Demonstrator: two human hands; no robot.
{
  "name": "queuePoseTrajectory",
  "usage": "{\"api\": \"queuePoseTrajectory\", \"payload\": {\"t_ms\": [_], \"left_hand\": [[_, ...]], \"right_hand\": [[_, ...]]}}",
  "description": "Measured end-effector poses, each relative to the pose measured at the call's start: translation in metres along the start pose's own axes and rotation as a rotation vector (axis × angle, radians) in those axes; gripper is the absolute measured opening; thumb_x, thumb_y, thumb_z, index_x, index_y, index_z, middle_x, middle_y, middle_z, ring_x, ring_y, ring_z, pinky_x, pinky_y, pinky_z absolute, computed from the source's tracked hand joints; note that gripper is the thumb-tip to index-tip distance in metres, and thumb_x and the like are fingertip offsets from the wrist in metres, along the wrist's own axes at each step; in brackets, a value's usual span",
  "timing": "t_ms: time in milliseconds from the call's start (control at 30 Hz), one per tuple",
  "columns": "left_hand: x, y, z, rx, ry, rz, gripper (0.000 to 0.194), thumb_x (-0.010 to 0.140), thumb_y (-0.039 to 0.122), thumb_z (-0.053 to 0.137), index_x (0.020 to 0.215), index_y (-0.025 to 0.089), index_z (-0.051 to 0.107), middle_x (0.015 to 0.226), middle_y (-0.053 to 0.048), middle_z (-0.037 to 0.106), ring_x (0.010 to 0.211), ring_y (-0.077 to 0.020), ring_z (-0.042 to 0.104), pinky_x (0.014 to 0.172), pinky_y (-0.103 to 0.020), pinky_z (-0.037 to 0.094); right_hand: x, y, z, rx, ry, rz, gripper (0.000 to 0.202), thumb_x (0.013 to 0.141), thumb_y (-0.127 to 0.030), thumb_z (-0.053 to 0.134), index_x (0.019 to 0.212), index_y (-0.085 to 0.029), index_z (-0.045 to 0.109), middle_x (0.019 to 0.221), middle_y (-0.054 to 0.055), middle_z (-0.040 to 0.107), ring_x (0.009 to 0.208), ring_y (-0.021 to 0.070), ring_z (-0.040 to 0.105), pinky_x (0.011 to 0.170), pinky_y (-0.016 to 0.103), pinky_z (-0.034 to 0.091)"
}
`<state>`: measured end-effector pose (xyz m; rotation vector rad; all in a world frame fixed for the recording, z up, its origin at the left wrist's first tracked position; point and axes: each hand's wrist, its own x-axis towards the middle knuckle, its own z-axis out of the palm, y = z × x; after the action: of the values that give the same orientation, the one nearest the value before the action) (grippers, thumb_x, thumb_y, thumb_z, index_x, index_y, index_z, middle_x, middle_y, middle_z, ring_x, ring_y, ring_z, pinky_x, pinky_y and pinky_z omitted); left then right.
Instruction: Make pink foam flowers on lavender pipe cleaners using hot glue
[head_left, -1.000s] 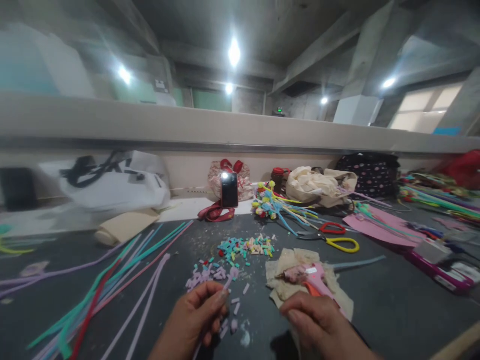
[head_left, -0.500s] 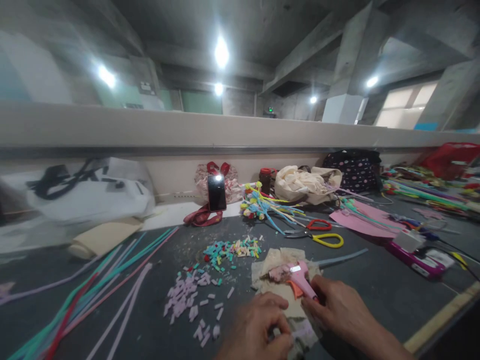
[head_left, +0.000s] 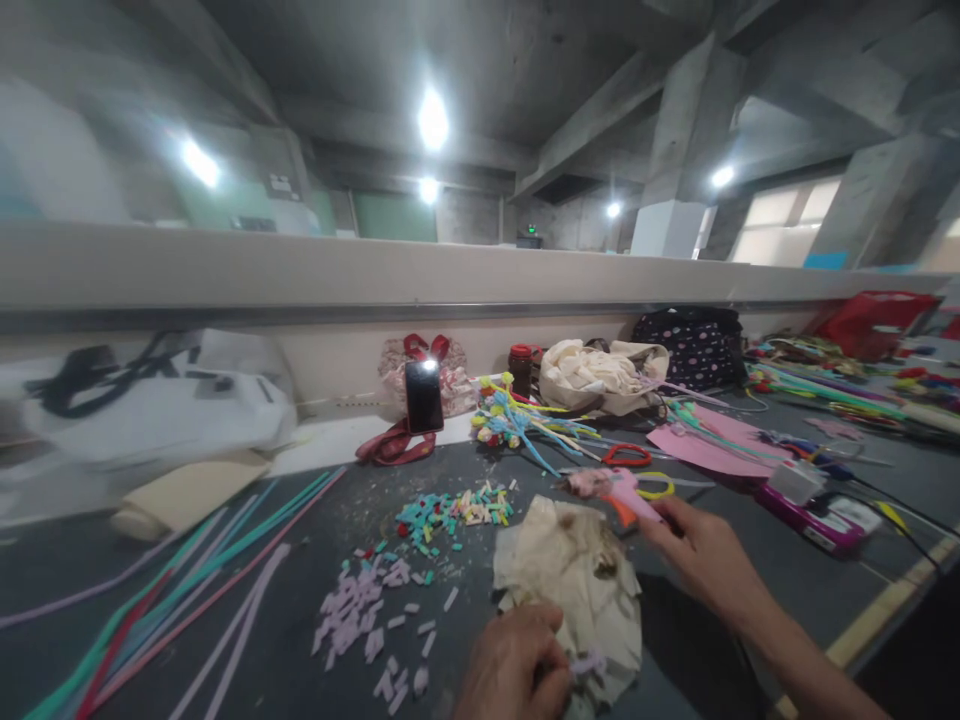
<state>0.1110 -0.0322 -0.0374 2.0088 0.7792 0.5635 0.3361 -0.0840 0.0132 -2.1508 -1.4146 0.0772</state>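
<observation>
A pink glue gun (head_left: 611, 487) with an orange trigger is held by its handle in my right hand (head_left: 701, 555), raised off the cloth with its nozzle to the left. Below it lies a crumpled, stained beige cloth (head_left: 562, 560). My left hand (head_left: 517, 665) rests at the cloth's lower left edge with curled fingers; what they hold, if anything, is hidden. Beside those fingers is a small light purple piece (head_left: 589, 663) on the cloth. Short purple pieces (head_left: 352, 610) and teal and yellow pieces (head_left: 450, 510) are scattered to the left.
Long fuzzy stems (head_left: 187, 570) lie at the left. A phone (head_left: 424, 397) stands at the back beside a bundle of blue and yellow stems (head_left: 517, 415). Scissors (head_left: 628, 456), pink paper (head_left: 712, 440) and a purple device (head_left: 810, 518) are at the right.
My right hand has lifted the glue gun up and away to the right, uncovering the cloth. My left hand remains near the cloth's lower edge. The view has shifted slightly.
</observation>
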Motion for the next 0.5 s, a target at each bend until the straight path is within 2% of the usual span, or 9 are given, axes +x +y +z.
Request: {"api": "queuePoseTrajectory", "payload": {"t_ms": [133,267,333,400,467,500], "left_hand": [[0.000,-0.003,0.004,-0.104,0.033,-0.012,0.020,0.058,0.009,0.055,0.057,0.026,0.065,0.093,-0.004,0.068,0.088,-0.0222,0.059,0.081,-0.029,0.038],[0.001,-0.006,0.010,-0.133,0.132,0.009,0.019,0.056,0.007,0.055,0.053,0.024,0.064,0.085,-0.005,0.068,0.085,-0.0211,0.058,0.080,-0.027,0.038],[0.003,-0.004,0.008,-0.174,0.146,0.022,0.016,0.058,0.010,0.055,0.053,0.022,0.064,0.082,-0.006,0.066,0.081,-0.0203,0.058,0.077,-0.027,0.039],[0.005,0.000,0.001,-0.223,0.208,0.014,0.012,0.060,0.014,0.057,0.052,0.020,0.064,0.082,-0.007,0.065,0.079,-0.0200,0.058,0.075,-0.028,0.039],[0.008,0.004,-0.008,-0.261,0.318,-0.011,0.011,0.061,0.019,0.060,0.051,0.019,0.063,0.079,-0.006,0.064,0.077,-0.0195,0.056,0.074,-0.028,0.039],[0.009,0.005,-0.013,-0.294,0.367,-0.032,0.011,0.061,0.022,0.061,0.051,0.018,0.063,0.073,-0.005,0.062,0.073,-0.0183,0.056,0.071,-0.027,0.039]], "right_hand": [[0.003,0.001,-0.011,0.293,0.149,0.056,0.025,0.075,-0.042,0.044,0.075,-0.020,0.057,0.051,-0.004,0.048,0.048,0.0144,0.045,0.047,0.023,0.033],[0.001,-0.008,-0.015,0.698,0.198,0.110,0.020,0.071,-0.039,0.054,0.076,-0.019,0.056,0.056,-0.003,0.050,0.051,0.0126,0.043,0.047,0.021,0.034],[-0.002,-0.015,-0.013,0.947,0.106,0.145,0.018,0.069,-0.035,0.058,0.076,-0.019,0.055,0.058,-0.003,0.051,0.051,0.0109,0.043,0.046,0.019,0.034],[-0.006,-0.022,-0.009,1.159,-0.054,0.181,0.020,0.068,-0.032,0.060,0.080,-0.017,0.055,0.059,-0.004,0.050,0.048,0.0083,0.041,0.044,0.017,0.032],[-0.012,-0.028,-0.004,1.265,-0.183,0.188,0.023,0.068,-0.031,0.062,0.085,-0.016,0.056,0.059,-0.004,0.049,0.045,0.0063,0.038,0.041,0.016,0.030],[-0.015,-0.032,-0.002,1.279,-0.204,0.182,0.026,0.067,-0.030,0.063,0.088,-0.016,0.056,0.058,-0.005,0.048,0.045,0.0059,0.038,0.041,0.015,0.029]]}}
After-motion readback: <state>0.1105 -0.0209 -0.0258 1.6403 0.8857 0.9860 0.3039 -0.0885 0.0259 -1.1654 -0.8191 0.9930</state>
